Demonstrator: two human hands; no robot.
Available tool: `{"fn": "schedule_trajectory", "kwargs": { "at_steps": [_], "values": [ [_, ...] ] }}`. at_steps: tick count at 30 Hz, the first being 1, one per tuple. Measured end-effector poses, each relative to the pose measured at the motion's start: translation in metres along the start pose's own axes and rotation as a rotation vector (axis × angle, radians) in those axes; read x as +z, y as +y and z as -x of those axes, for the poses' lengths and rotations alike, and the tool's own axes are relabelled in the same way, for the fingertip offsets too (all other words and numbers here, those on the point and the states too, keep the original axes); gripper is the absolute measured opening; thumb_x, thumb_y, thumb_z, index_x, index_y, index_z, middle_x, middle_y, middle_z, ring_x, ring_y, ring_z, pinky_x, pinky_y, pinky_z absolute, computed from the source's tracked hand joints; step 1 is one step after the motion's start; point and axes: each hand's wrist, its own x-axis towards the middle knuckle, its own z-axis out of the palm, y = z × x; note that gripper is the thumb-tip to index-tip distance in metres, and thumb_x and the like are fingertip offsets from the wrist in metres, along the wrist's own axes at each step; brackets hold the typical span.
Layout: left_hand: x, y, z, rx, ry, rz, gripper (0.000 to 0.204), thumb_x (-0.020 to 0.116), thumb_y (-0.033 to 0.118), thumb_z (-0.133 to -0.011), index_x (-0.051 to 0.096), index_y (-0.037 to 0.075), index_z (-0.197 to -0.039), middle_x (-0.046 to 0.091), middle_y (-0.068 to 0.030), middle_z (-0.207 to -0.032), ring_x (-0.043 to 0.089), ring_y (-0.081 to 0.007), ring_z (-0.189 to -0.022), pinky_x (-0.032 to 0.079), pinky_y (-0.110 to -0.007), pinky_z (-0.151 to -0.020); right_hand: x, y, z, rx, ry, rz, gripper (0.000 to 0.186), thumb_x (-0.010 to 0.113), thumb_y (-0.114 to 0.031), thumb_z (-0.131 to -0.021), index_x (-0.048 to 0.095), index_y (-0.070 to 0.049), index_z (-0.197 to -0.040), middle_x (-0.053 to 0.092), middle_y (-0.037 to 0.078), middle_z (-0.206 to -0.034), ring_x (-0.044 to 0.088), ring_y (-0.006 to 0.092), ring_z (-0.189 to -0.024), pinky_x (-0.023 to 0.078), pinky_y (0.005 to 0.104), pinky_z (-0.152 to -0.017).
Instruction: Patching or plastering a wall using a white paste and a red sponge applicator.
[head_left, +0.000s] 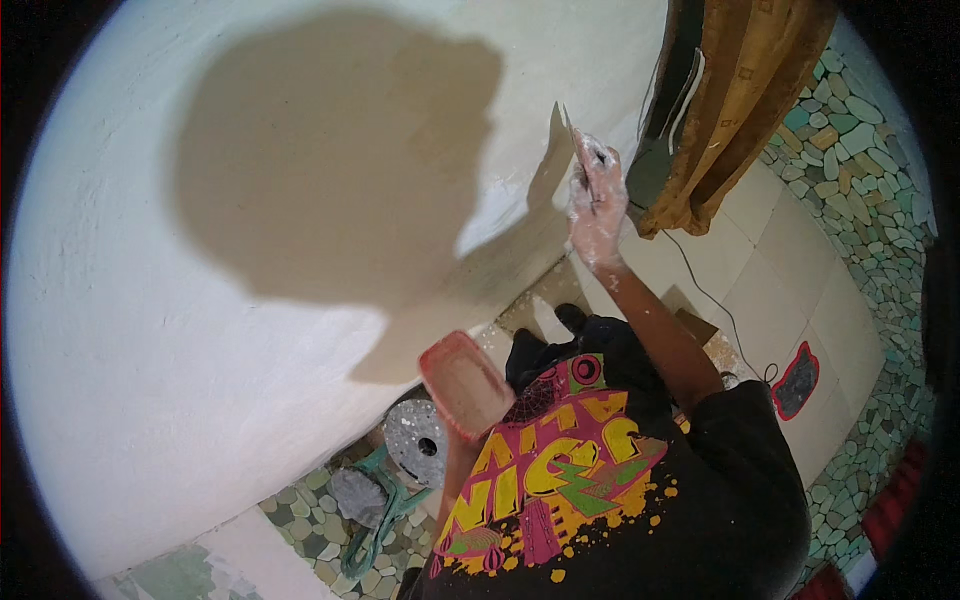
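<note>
My right hand (597,200), smeared with white paste, is raised close to the pale wall (110,300). Its fingers are closed on a putty knife (569,122), whose thin blade shows edge-on beside the wall. Lower down, near my chest, my left hand (462,445) grips a reddish rectangular tub (470,385) from beneath. The tub is tilted, and a pale whitish layer coats its inside. Most of the left hand's fingers are hidden behind the tub.
A brown curtain (735,100) hangs by an opening at the upper right. A thin cable (712,295) crosses the floor tiles (770,240). Below the tub lie a grey speckled disc (412,440) and a greenish cloth strip (375,520). A red-edged dark mat (797,382) lies at right.
</note>
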Motion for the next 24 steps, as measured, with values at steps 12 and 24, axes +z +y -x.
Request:
{"fn": "schedule_trajectory", "kwargs": {
  "at_steps": [12,24],
  "values": [
    [-0.047,0.067,0.058,-0.047,0.136,0.078,0.067,0.057,0.056,-0.090,0.051,0.010,-0.138,0.064,-0.0173,-0.124,0.061,-0.0397,-0.113,0.051,-0.054,-0.094,0.041,-0.032,0.074,0.448,-0.250,-0.462,0.041,0.051,-0.002,-0.098,0.052,0.000,-0.139,0.050,0.016,-0.134,0.052,0.0222,-0.110,0.046,0.0282,-0.087],
    [0.040,0.054,0.024,-0.097,0.196,0.230,0.065,0.047,0.059,-0.095,0.047,0.014,-0.143,0.058,-0.0110,-0.135,0.060,-0.0337,-0.117,0.052,-0.054,-0.096,0.033,-0.039,0.025,0.802,0.250,-0.850,0.044,0.052,0.004,-0.091,0.056,-0.002,-0.135,0.052,0.013,-0.141,0.057,0.0217,-0.114,0.044,0.0355,-0.104]
  ]
}}
